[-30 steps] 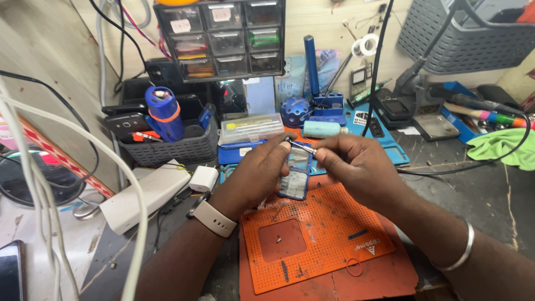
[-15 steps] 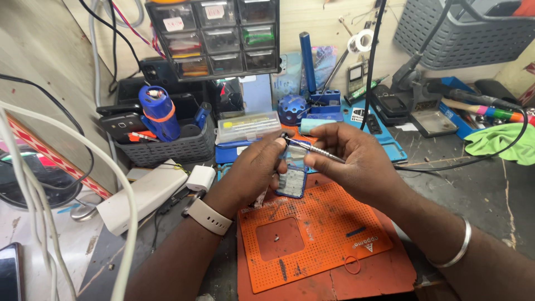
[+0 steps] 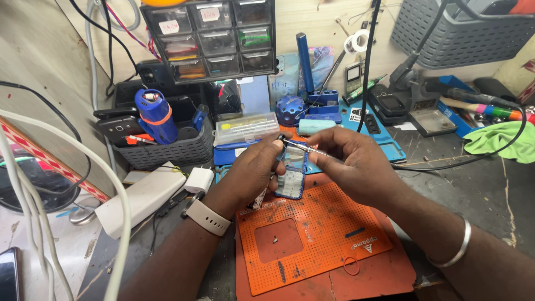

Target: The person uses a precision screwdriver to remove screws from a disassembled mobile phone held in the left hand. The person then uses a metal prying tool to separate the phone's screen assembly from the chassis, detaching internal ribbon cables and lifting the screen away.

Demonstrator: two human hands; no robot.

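While left hand (image 3: 253,170) fingers grip one phone (image 3: 291,173), right hand (image 3: 351,164) fingers pinch one screwdriver (image 3: 304,147)

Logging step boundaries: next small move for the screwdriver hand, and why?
Probably seat the tip and turn. The left hand holds the blue phone upright over the orange mat, and the right hand angles the screwdriver so its tip sits at the phone's top corner.

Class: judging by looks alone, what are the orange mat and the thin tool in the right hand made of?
Orange mat: likely silicone or rubber, matte, with moulded rows of small dimples. Thin tool in the right hand: probably metal, since its slim shaft has a silvery shine. The grip is hidden by fingers.
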